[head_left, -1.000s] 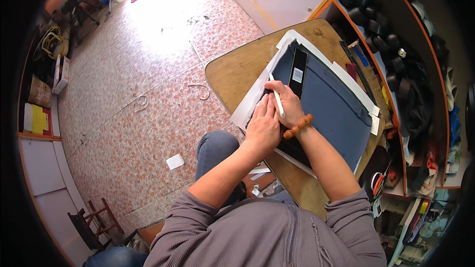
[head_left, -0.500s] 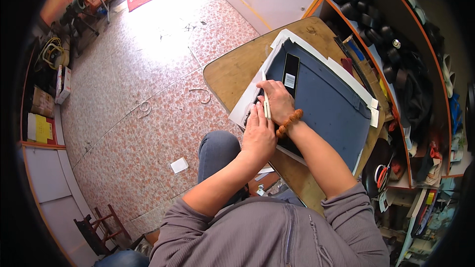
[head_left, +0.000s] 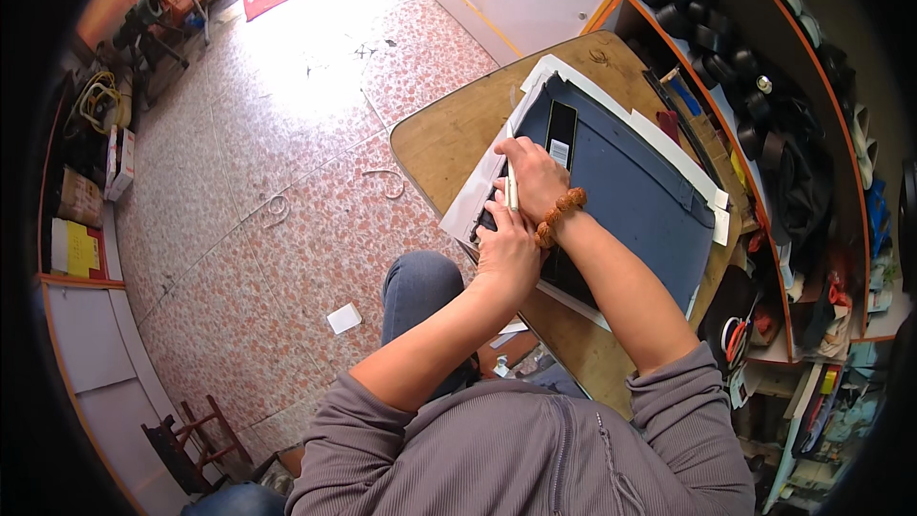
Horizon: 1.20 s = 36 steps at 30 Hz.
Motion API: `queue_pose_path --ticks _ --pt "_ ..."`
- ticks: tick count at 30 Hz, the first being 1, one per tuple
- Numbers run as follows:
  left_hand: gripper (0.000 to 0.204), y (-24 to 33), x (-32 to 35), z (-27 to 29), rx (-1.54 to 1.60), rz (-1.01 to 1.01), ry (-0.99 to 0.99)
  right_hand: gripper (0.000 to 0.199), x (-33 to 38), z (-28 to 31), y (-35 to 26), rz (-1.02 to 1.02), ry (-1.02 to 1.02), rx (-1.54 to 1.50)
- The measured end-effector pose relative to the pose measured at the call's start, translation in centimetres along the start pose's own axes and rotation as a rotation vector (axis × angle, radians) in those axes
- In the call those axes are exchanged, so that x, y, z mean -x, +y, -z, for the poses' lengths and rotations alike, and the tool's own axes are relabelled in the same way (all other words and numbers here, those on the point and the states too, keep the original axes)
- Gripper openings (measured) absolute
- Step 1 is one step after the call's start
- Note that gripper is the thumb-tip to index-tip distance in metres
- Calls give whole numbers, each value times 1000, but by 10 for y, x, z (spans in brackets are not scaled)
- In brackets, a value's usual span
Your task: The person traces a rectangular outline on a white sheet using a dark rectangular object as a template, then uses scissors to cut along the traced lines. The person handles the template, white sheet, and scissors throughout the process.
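My right hand is closed around a slim white pen-like tool, which stands close to the panel's left edge. A brown beaded bracelet circles that wrist. Just below, my left hand rests with bent, parted fingers on the same edge, near the tool's lower end. Under both hands lies a dark blue flat panel on white sheets. A black flat bar with a white label crosses it lengthwise, partly hidden by my right hand. The tool's tip cannot be made out.
Beneath the sheets stands a wooden table with rounded corners. Shelves packed with dark rolls and goods crowd the right side. A white square piece and curled strips lie on the patterned floor. A small wooden stool is at lower left.
My left hand has shifted slightly down and right, its fingers now more bent and parted. My right hand and the white tool have moved a little lower along the edge.
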<state>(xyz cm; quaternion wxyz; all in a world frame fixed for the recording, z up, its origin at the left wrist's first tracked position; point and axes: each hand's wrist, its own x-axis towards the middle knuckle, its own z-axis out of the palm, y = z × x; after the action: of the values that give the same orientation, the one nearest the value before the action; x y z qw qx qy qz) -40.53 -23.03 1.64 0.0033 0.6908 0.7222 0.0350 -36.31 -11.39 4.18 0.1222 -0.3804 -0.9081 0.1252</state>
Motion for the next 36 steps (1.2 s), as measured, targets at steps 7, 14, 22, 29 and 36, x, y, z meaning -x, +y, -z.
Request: queue_pose_path --ticks 7,14,22,29,36 --pt "70 -1 -2 2 -25 3 22 25 -4 9 0 -81 -21 -310" --pt "55 0 -4 -4 -80 -41 -32 27 21 9 -9 -170 101 -791" --pt "70 4 1 0 -55 49 -53 23 33 5 -5 124 67 -267" --pt "71 5 9 -10 105 52 -13 26 36 5 -4 155 21 -134" --pt "70 2 9 1 133 41 -55 24 34 11 -8 72 31 -334"
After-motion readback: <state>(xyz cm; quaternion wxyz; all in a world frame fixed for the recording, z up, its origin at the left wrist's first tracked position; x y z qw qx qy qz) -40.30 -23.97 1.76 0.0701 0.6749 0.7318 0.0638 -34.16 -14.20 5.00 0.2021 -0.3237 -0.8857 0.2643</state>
